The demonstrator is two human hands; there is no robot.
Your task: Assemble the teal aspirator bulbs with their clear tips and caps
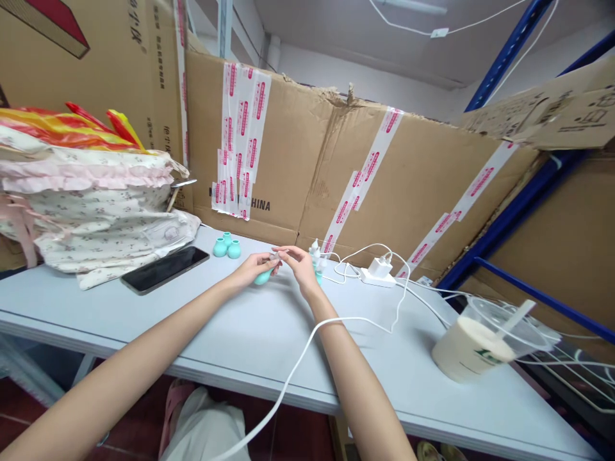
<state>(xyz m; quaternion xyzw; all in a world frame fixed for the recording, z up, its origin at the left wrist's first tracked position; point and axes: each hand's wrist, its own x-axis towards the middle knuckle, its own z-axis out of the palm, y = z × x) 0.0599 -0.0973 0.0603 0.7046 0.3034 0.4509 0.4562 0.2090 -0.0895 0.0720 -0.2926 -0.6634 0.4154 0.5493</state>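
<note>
Above the middle of the table, my left hand (258, 267) is closed around a teal rubber bulb (263, 276), its rounded end showing below the fingers. My right hand (298, 264) meets it from the other side, thumb and fingers pinched at the neck of the bulb on a small translucent tip (275, 256). The fingers cover most of this joint. Several loose teal bulbs (227, 246) stand in a cluster to the left, mouths up. Just behind my right hand are teal bulbs with white nozzles (315, 251), partly hidden by it.
A black phone (166, 269) and a floral cloth bag (106, 211) lie left. Toward the right are a white power strip with a plug (379, 272) and a cup of milky drink (473, 346). A white cable (307, 349) crosses over my right forearm. Taped cardboard (298, 153) walls the back.
</note>
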